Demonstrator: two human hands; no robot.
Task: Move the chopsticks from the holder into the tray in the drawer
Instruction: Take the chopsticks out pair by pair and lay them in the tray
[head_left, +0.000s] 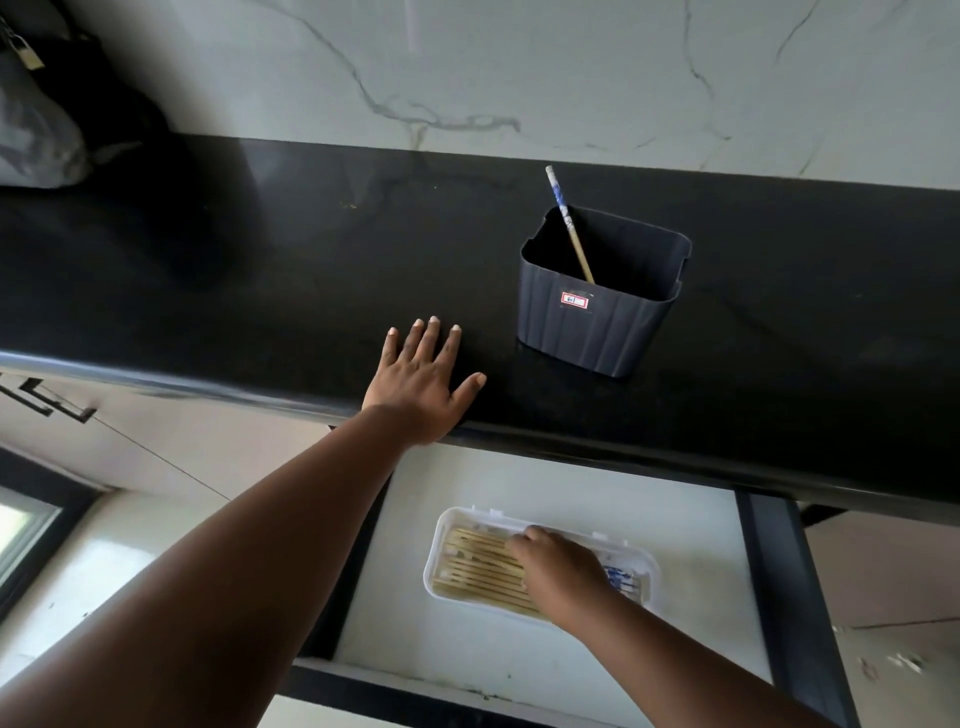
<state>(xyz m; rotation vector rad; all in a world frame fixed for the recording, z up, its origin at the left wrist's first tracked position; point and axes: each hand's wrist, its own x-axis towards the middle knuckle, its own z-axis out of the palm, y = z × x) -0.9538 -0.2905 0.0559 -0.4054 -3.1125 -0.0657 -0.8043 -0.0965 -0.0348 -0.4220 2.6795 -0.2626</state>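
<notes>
Right grip (558, 569) rests curled on chopsticks in the tray (447, 525); hold unclear. Left grip (421, 382) lies flat, empty, on the tabletop (260, 270), nearer the holder (597, 322), whose last chopstick (569, 223) leans away.

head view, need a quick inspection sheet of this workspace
surface: black countertop above an open drawer
job's things: one chopstick leans in the dark holder; many chopsticks lie in the white tray
clutter: dark bag at the counter's far left
grippers: left hand flat on the counter edge; right hand in the tray on the chopsticks, grip unclear
cables: nothing seen
surroundings: veined marble wall behind, pale cabinet front below
</notes>
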